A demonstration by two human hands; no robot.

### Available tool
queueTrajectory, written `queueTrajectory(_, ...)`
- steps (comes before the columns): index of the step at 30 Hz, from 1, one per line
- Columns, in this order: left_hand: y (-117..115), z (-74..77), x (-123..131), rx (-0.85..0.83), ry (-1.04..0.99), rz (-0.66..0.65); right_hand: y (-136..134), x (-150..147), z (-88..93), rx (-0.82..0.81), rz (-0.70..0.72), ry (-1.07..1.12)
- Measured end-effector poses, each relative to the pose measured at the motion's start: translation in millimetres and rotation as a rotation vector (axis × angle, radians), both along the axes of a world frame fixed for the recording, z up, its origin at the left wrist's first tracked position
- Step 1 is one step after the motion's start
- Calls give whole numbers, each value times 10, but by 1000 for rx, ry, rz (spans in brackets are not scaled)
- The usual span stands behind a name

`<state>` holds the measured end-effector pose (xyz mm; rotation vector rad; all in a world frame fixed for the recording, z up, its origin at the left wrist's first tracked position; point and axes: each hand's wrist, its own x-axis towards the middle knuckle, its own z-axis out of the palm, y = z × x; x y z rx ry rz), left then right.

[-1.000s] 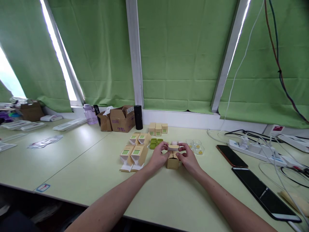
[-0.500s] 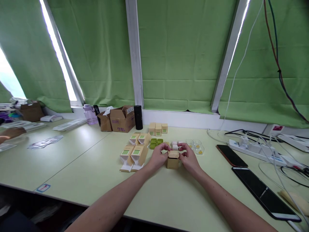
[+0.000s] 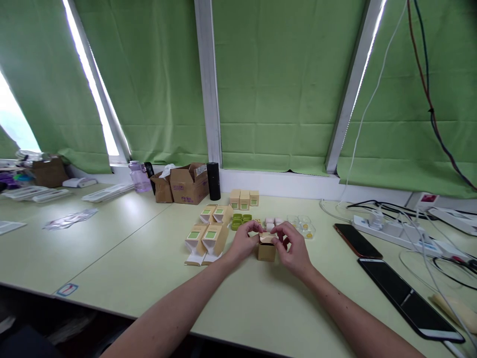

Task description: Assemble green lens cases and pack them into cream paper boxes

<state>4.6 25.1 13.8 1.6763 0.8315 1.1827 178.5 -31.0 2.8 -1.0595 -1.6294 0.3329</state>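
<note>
A small brown cardboard box (image 3: 267, 252) stands upright on the table in front of me, its top flap partly raised. My left hand (image 3: 244, 242) grips its left side and back edge with curled fingers. At the top right, my right hand (image 3: 292, 248) has thumb and fingers on the flap. Just behind are small white round-edged pieces (image 3: 274, 222), a green compartment tray (image 3: 241, 221) and a clear plastic tray (image 3: 305, 228) with yellow bits in it. To the left lie several open boxes (image 3: 211, 238) with green labels.
Three closed small boxes (image 3: 244, 199) stand farther back. Larger cartons (image 3: 189, 185), a black cylinder (image 3: 213, 181) and a purple bottle (image 3: 139, 176) line the wall. At right lie two phones (image 3: 406, 293) and a power strip (image 3: 395, 233) with loose cables.
My right hand has shifted from the box's right side onto its top, the thumb now over the flap. Another person's hand at far left has left the view.
</note>
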Motion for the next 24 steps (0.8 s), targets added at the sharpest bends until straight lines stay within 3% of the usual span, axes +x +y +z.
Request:
queueTrajectory(12,-109,82,-15,-44,-97,-53,-8,9,-39,70,-30,-150)
queueTrajectory(24,-67,-21,9,2,-70,-90,-4,2,-63,110,-42,-207)
